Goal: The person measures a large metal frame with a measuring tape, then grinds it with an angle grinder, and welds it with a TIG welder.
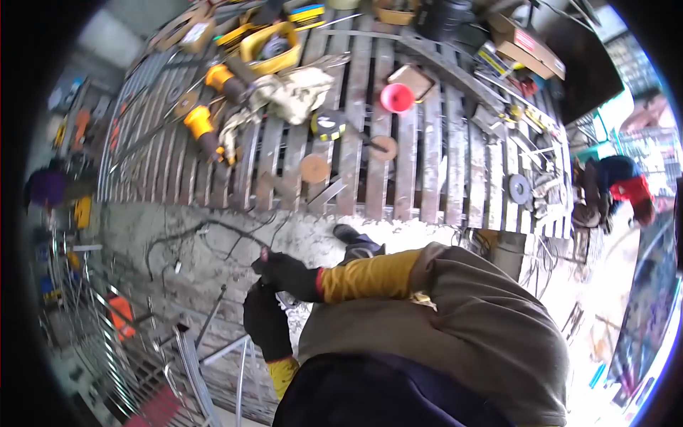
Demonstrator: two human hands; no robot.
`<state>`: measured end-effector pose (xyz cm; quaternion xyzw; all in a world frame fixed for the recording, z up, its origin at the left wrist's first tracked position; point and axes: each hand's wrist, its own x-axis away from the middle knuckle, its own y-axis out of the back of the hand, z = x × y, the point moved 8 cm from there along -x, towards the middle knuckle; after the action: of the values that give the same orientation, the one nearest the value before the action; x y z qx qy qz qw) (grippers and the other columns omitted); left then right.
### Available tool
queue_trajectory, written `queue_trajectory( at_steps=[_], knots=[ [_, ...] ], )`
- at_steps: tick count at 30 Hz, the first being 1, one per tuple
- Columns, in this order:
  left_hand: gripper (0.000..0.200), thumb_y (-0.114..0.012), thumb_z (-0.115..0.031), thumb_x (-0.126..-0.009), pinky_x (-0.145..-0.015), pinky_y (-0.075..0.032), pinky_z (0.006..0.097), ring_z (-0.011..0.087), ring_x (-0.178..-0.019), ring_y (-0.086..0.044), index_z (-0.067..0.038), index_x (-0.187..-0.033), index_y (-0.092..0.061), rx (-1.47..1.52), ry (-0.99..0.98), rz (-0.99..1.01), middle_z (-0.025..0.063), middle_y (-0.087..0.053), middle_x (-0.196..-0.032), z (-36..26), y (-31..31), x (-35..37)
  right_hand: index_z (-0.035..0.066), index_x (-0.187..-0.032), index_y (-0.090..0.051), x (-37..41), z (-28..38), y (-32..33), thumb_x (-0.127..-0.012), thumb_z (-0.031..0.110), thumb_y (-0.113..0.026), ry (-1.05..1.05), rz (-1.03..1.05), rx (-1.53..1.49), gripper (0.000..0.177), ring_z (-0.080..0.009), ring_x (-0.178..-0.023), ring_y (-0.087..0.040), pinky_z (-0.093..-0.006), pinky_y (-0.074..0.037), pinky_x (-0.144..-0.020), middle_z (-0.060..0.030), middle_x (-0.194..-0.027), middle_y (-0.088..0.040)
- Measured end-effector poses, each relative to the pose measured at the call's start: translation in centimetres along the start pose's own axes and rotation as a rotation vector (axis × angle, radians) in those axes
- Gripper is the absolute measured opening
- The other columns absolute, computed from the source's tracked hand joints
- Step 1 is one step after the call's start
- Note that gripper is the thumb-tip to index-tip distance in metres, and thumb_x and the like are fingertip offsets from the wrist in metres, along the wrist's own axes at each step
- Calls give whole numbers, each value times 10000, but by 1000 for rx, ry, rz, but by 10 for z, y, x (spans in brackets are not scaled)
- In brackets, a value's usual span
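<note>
Dark-gloved right hand (292, 276), dark-gloved left hand (267, 320) close together; can't tell if fingers hold anything. Long black cable (238, 229) loops across pale floor (196, 257) nearby; careless step, dark shoe (346, 233) could snag.

**Right hand (290, 276) and left hand (267, 324) meet in front of the brown shirt (491, 320)**

Both hands wear dark gloves and are close together, just beyond the shirt's front. The right forearm, in a yellow sleeve (370, 276), stretches forward along the shirt's edge to a red cuff (320, 283) at the wrist; a pinkish spot shows at the fingertips. The left hand's fingers point toward the right hand and appear to touch it. Of the left forearm, only a short yellow stretch (283, 373) shows, close beside the shirt. Whether the fingers pinch anything is unclear. One dark shoe (346, 233) pokes out past the shirt.
</note>
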<state>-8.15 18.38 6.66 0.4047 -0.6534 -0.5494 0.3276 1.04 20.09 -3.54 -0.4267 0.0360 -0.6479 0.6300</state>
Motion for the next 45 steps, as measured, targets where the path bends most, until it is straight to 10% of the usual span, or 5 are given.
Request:
queue_trajectory(
  at_steps=[15, 26, 33, 36, 45],
  knots=[
    [278, -567, -201, -1046, -780, -545, 427, 305, -882, -696, -24, -1217, -696, -356, -217, -70, 148, -707, -982, -36, -3, -14, 57, -956, -757, 13, 119, 17, -947, 385, -733, 114, 503, 431, 329, -99, -655, -629, -301, -496, -541, -22, -803, -698],
    [301, -502, -342, -1125, -486, -396, 345, 137, -491, -495, -93, -1063, -659, 1013, 415, 214, -1, -493, -617, -59, 15, -78, 44, -1024, -774, 6, 152, 48, -991, 337, -721, 201, 356, 218, 299, -76, -627, -601, -263, -488, -527, -16, -809, -703],
    [244, -578, -249, -1065, -589, -485, 365, 171, -575, -615, -26, -1050, -675, 120, -270, -206, 67, -592, -662, -84, 50, -94, 57, -1089, -782, -1, 155, 48, -1032, 287, -706, 99, 261, 244, 249, -44, -615, -601, -223, -474, -533, 15, -837, -728],
    [291, -552, -279, -1071, -601, -471, 334, 164, -581, -608, -20, -1056, -685, 1115, 357, 157, 74, -626, -686, -49, 24, -84, 73, -1072, -779, -3, 157, 39, -1024, 322, -720, 31, 272, 290, 260, -43, -677, -618, -237, -471, -530, 19, -865, -729],
    [347, -730, -71, -964, -936, -586, 377, 201, -1030, -724, -6, -1286, -621, 817, 354, -418, 96, -699, -1154, -11, -8, -31, 69, -1131, -675, 10, 173, -49, -1068, 353, -602, -136, 499, -277, 301, -99, -696, -609, -267, -479, -599, -37, -969, -693]
  ],
)
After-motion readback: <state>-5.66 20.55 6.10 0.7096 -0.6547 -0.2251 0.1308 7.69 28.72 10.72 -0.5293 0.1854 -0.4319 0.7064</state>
